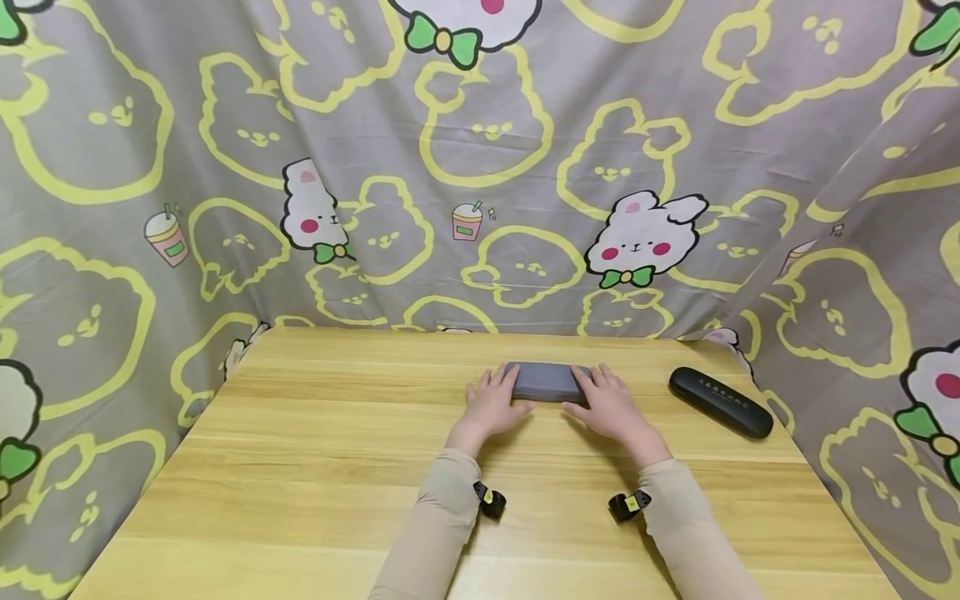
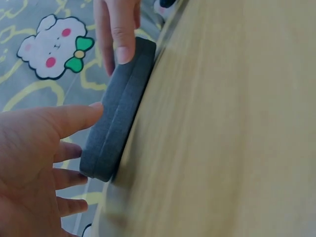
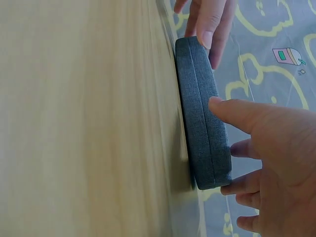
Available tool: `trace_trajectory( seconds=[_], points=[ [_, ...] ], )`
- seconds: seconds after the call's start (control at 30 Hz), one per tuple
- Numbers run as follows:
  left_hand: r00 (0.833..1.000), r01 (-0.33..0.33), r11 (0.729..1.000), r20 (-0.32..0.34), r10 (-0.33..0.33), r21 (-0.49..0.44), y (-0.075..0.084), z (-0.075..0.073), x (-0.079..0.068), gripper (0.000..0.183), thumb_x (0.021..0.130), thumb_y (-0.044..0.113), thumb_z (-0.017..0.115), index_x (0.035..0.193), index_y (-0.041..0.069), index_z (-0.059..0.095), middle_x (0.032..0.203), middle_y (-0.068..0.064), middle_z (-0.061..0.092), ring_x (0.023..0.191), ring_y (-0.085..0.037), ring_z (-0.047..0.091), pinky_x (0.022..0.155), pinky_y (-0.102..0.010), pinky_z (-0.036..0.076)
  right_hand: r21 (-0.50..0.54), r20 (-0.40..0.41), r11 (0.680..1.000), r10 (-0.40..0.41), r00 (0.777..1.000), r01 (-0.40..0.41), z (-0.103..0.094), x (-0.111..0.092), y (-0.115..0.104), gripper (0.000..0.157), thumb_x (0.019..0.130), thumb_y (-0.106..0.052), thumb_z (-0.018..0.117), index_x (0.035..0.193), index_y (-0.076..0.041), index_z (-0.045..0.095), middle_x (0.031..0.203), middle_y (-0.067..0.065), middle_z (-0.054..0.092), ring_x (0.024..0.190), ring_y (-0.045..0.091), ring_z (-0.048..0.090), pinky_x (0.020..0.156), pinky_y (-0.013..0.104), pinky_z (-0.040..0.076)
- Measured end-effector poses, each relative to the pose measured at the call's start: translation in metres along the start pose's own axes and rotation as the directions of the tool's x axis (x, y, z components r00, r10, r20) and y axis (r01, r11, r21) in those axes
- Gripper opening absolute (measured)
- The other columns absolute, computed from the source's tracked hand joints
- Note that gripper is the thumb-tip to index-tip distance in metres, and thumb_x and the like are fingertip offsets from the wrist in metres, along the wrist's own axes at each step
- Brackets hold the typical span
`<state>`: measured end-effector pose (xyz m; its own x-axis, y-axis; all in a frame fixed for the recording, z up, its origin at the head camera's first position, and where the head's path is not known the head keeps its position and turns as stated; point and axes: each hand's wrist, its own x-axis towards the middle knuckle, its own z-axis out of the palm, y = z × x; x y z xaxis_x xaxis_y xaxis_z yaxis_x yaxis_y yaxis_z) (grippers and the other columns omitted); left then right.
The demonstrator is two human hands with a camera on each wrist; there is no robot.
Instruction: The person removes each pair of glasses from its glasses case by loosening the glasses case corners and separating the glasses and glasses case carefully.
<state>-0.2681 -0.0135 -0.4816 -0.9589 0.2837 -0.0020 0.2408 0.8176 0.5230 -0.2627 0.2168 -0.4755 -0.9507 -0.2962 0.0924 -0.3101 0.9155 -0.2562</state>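
Note:
A grey fabric-covered glasses case (image 1: 549, 382) lies flat and closed on the wooden table, long side toward me. A seam runs along the side of the case (image 2: 118, 111) in the left wrist view. My left hand (image 1: 492, 404) is at its left end, with the fingers extended and the thumb at the near side. The right hand (image 1: 610, 404) mirrors this at the right end. In the right wrist view, the right thumb (image 3: 237, 111) reaches the near edge of the case (image 3: 202, 113), with the other fingers loosely spread around its end. The far side is hidden.
To the right of my right hand, a long black glasses case (image 1: 720, 402) lies at a slant near the table's right edge. Behind and beside the wooden table (image 1: 300, 467) hangs a grey curtain (image 1: 525, 208) with cartoon prints. Each sleeve carries a small black wrist camera.

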Motion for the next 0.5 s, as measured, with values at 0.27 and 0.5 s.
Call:
trace_trajectory(
  seconds=[0.27,0.5],
  points=[
    [1.000,0.018,1.000,0.004,-0.018,0.021,-0.010,-0.013,-0.004,0.077,0.093,0.047,0.060,0.155,0.016,0.028,0.159,-0.011,0.031,0.147,-0.043,0.023,0.112,-0.073,0.015,0.030,0.037,0.999,-0.012,0.999,0.011,0.005,0.002,-0.011,0.075,0.094,-0.046,0.059,0.153,-0.007,0.032,0.149,0.036,0.033,0.144,0.052,0.019,0.115,0.066,0.022],
    [1.000,0.025,1.000,-0.007,-0.024,0.019,-0.020,-0.020,-0.009,0.074,0.093,0.046,0.061,0.153,0.015,0.032,0.158,-0.010,0.034,0.146,-0.044,0.024,0.112,-0.074,0.014,0.056,0.040,0.998,-0.035,0.999,0.033,0.010,0.001,-0.019,0.075,0.094,-0.044,0.060,0.153,-0.007,0.030,0.150,0.037,0.030,0.145,0.052,0.018,0.115,0.066,0.020]
  ],
)
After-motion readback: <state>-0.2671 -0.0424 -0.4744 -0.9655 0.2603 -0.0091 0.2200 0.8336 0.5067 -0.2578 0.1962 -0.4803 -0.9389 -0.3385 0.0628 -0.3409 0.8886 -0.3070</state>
